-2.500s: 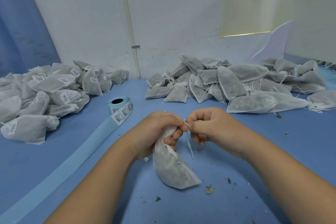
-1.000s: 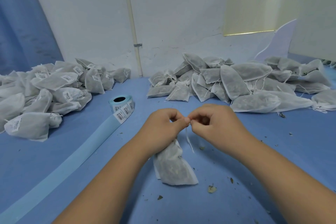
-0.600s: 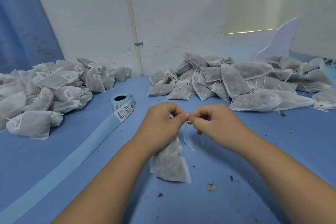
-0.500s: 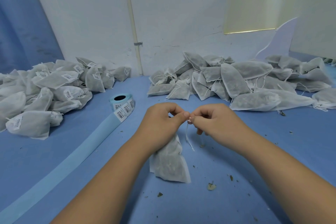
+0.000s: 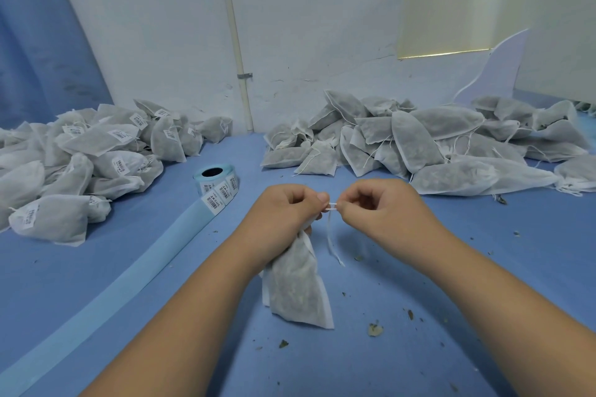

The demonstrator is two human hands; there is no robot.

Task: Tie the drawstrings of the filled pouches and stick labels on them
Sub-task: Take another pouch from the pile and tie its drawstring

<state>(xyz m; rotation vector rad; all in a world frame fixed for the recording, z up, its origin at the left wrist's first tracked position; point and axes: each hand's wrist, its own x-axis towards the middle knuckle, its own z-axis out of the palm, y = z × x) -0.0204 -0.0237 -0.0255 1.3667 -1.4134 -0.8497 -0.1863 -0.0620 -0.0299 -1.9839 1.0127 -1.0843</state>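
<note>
L hand (image 5: 283, 213) grips pouch (image 5: 298, 287) neck to steady it. R hand (image 5: 383, 209) fingers pinch drawstring (image 5: 332, 207), prob. cinching knot; no label yet.

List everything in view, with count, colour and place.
pouch: one, grey-white, centre, held by its neck
drawstring: one, white, at the pouch's neck, ends dangling
labelled pouches: pile, grey-white, far left
unlabelled pouches: pile, grey-white, far right
label roll: one, light blue, left of centre
backing strip: one, light blue, roll to near-left edge
crumbs: many, dark, near right
table: one, blue, under everything
pipe: one, white, back wall
left hand: one, centre, grips the pouch
right hand: one, centre, fingers pinch the drawstring
</note>
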